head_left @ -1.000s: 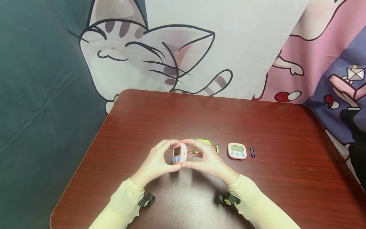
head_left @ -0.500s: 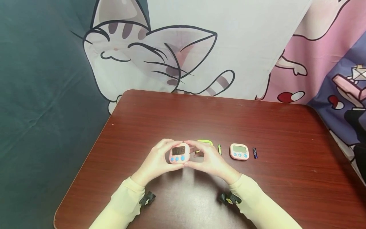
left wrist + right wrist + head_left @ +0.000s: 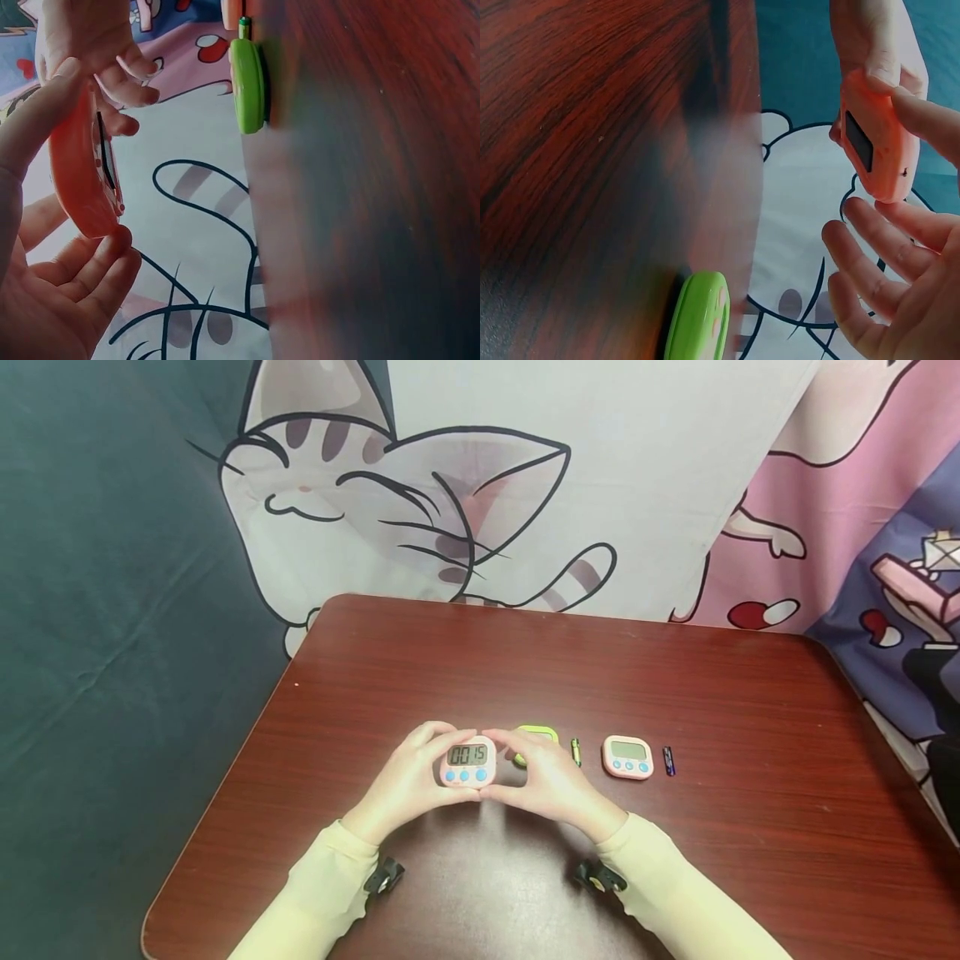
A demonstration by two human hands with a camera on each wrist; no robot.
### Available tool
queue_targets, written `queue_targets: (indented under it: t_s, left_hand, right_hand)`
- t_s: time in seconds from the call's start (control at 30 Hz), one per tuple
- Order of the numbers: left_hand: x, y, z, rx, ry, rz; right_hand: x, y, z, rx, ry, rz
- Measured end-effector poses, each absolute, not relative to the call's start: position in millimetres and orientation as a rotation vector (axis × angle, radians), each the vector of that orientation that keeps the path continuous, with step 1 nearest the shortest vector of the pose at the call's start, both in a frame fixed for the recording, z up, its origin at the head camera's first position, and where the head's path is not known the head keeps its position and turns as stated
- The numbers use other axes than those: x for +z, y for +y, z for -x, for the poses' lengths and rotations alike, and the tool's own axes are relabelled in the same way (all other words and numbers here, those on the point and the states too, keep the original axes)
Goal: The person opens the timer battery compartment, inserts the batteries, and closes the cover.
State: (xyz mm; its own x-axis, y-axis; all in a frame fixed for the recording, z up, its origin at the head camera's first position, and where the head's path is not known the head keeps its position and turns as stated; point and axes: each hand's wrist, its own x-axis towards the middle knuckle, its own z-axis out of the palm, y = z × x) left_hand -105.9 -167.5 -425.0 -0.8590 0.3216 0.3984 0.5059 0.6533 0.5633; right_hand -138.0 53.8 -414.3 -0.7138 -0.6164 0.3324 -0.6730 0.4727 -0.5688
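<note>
A pink digital timer (image 3: 468, 774) is held up over the table, its front with blue buttons facing the head camera. The display shows dark digits reading 00 15. My left hand (image 3: 397, 781) grips it at the left between thumb and fingers. My right hand (image 3: 558, 781) pinches its right end, thumb at the lower edge and index finger at the upper. In the left wrist view, the side and back of the timer (image 3: 75, 172) show between both hands. A dark opening shows on the back in the right wrist view's timer (image 3: 881, 142).
Behind my right hand lies a green timer (image 3: 542, 730), partly hidden, with a green battery (image 3: 575, 752) beside it. Farther right are a second pink timer (image 3: 627, 767) with a blank display and a dark blue battery (image 3: 669, 761). A cat-print cloth (image 3: 637, 460) hangs behind the table (image 3: 487, 660).
The held timer has turned from nearly edge-on to face the head camera, and its digits now read clearly. Both hands keep their hold; the things on the table stay put.
</note>
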Motion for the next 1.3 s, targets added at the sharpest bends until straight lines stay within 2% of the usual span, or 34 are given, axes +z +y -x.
queue_targets:
  t_s: [0.6,1.3]
  left_hand:
    - [-426,-172,110,-0.933,-2.634,0.749]
    - [-433,-178,123,-0.926,-2.658,0.764]
  right_hand:
    - [-418,50,142,0.761,-2.646,-1.148]
    - [-423,48,148,0.678,-2.709,-1.139]
